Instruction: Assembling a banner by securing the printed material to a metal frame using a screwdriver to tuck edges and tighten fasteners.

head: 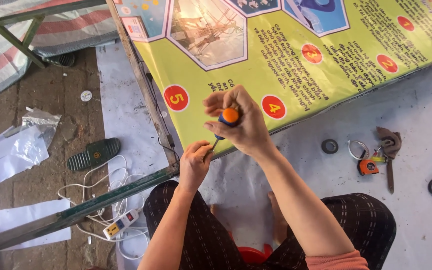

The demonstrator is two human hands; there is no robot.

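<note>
right hand [243, 125] closed round screwdriver [225, 122] handle — shaft slants down-left to banner [286, 85] lower edge | left hand [195, 162] just below, fingers pinched at tip — nearer the frame [126, 192]

Screwdriver [224, 122]: orange-capped blue handle, near upright, tip down at lower edge of yellow-green banner [296, 80].

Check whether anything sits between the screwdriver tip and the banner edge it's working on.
Nothing visible does. The right hand grips the screwdriver, whose shaft runs down to the banner edge, where the left hand pinches right beside the tip. The contact point itself is hidden by the fingers.
</note>
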